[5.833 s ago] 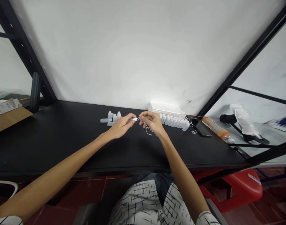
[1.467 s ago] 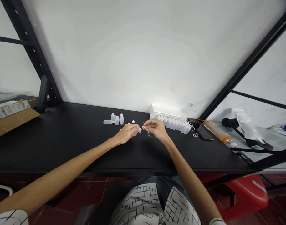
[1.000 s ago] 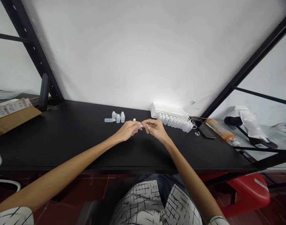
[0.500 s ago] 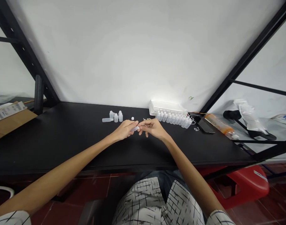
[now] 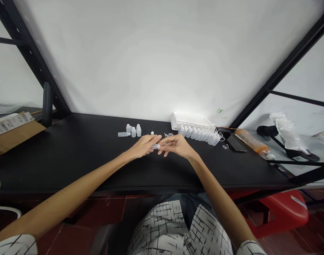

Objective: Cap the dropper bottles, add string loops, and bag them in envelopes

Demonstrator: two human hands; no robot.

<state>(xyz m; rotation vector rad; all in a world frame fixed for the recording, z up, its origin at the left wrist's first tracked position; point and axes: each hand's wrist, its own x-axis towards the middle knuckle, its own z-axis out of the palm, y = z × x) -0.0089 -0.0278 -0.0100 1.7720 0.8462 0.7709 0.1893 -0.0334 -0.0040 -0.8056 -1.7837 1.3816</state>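
Note:
My left hand (image 5: 144,146) is closed round a small translucent bottle (image 5: 155,146), whose neck points right. My right hand (image 5: 177,145) pinches a thin white loop (image 5: 164,144) at the bottle's neck. Behind my hands lie a small white cap (image 5: 152,133) and a few white loops (image 5: 168,135). To the left, several small bottles (image 5: 133,132) stand together, and one bottle (image 5: 124,134) lies on its side. A row of bottles with loops (image 5: 199,134) leans at the right.
White flat packs (image 5: 192,121) are stacked against the wall on the black table (image 5: 71,156). A phone (image 5: 236,144), an orange-labelled bottle (image 5: 251,141) and a loose loop (image 5: 225,146) are at right. A cardboard box (image 5: 18,135) is at far left.
The view has shifted slightly. My fingers have parted a little at the bottle's neck, so more of the neck shows; both hands stay in nearly the same place.

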